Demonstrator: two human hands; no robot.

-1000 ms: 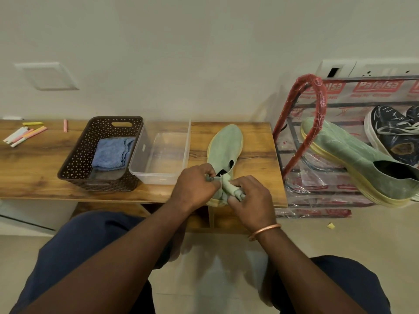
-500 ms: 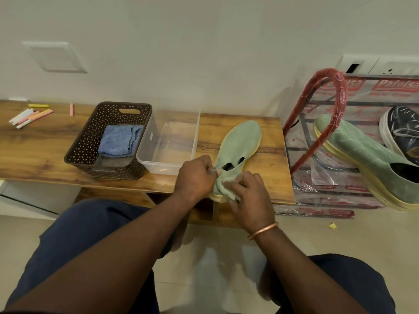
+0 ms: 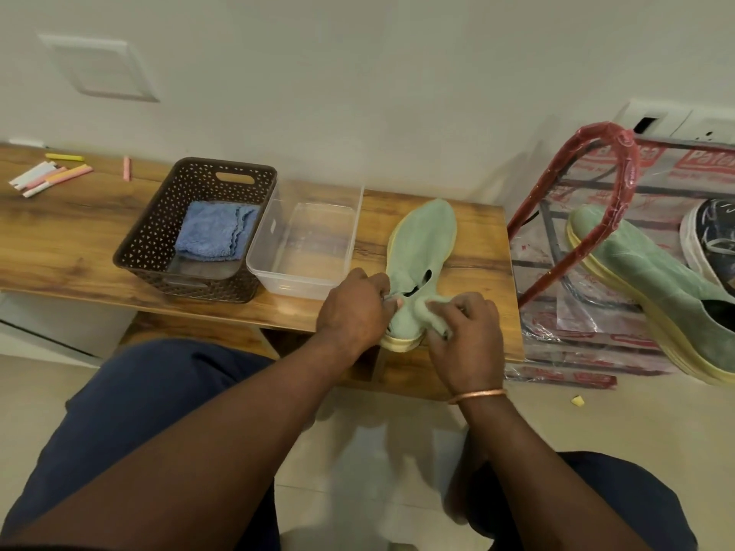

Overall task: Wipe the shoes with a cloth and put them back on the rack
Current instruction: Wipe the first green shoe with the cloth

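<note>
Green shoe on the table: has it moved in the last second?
No. The green shoe still lies right of the clear box, heel overhanging the table's front edge, as before; only the camera shifted.

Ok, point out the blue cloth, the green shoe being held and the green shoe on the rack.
Blue cloth (image 3: 216, 232): head view, middle of its folded top.
Held green shoe (image 3: 423, 238): head view, upper near the toe.
Racked green shoe (image 3: 652, 280): head view, side of the upper.
</note>
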